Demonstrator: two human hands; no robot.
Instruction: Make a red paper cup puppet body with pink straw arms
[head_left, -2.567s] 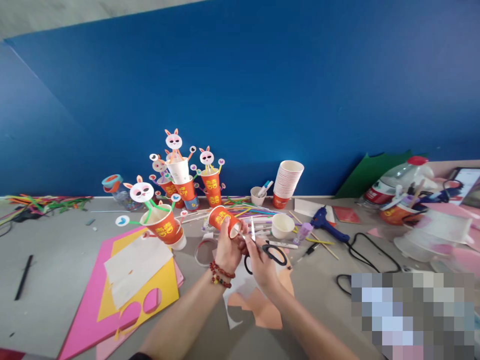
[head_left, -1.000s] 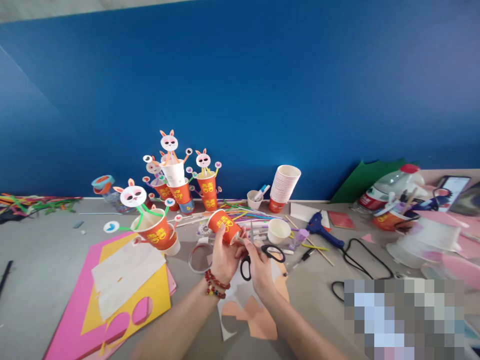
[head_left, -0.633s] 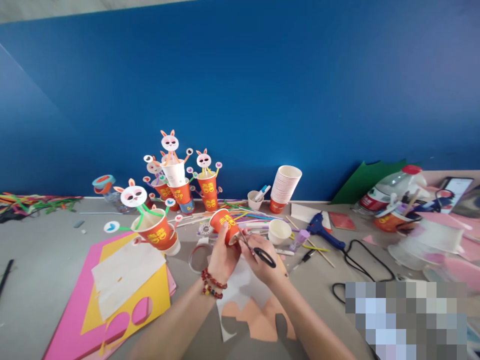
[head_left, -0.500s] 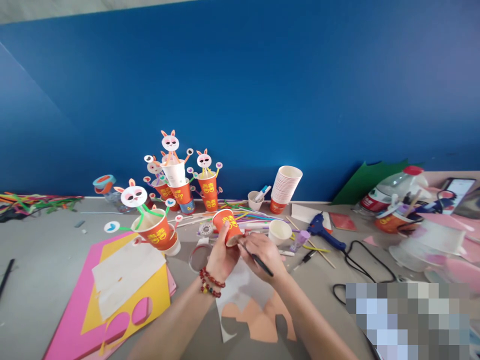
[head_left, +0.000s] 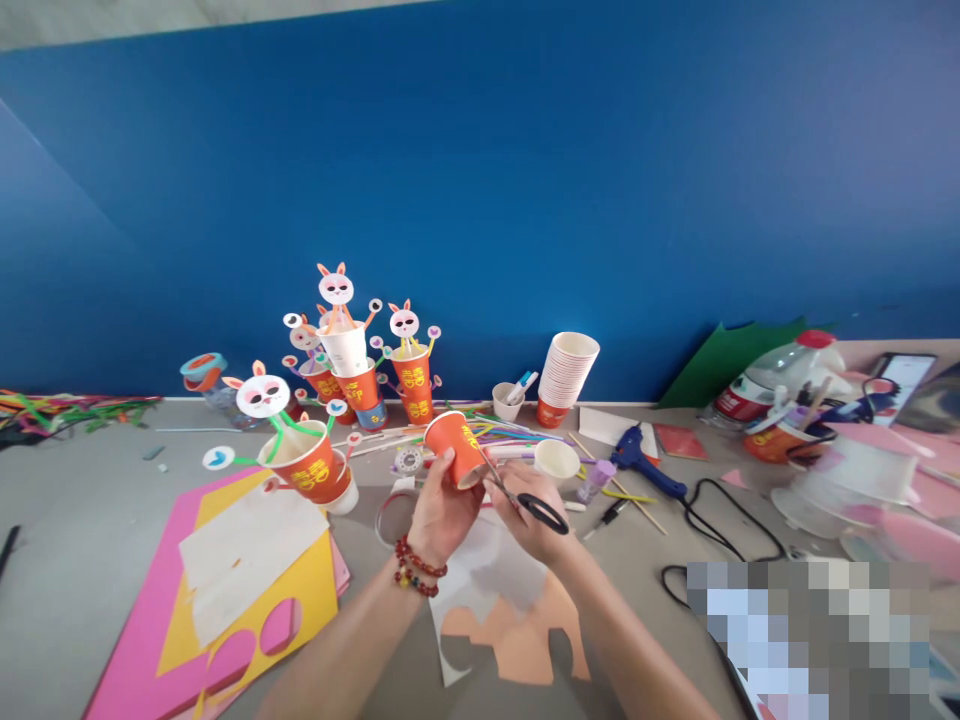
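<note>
An orange-red paper cup (head_left: pixel 454 448) with yellow characters lies tilted in my left hand (head_left: pixel 444 510), whose fingers wrap round its side. My right hand (head_left: pixel 529 500) grips a pair of scissors (head_left: pixel 541 510) with black handles. The blades point at the cup's lower end and touch or nearly touch its side there; the tips are too small to tell exactly. Below both hands lie cut sheets of white paper (head_left: pixel 487 570) and peach paper (head_left: pixel 525 640).
Rabbit-faced cups (head_left: pixel 306 460) stand at the left, near pink and yellow sheets (head_left: pixel 322 560). A stack of cups (head_left: pixel 564 375) is at the back. To the right are a white cup (head_left: pixel 556 459), a blue glue gun (head_left: pixel 646 465) with its black cord, and a bottle (head_left: pixel 780 375).
The cup has been turned in my left hand, so its characters now sit farther right. The scissors have swung, showing their handle loop and blade against the cup.
</note>
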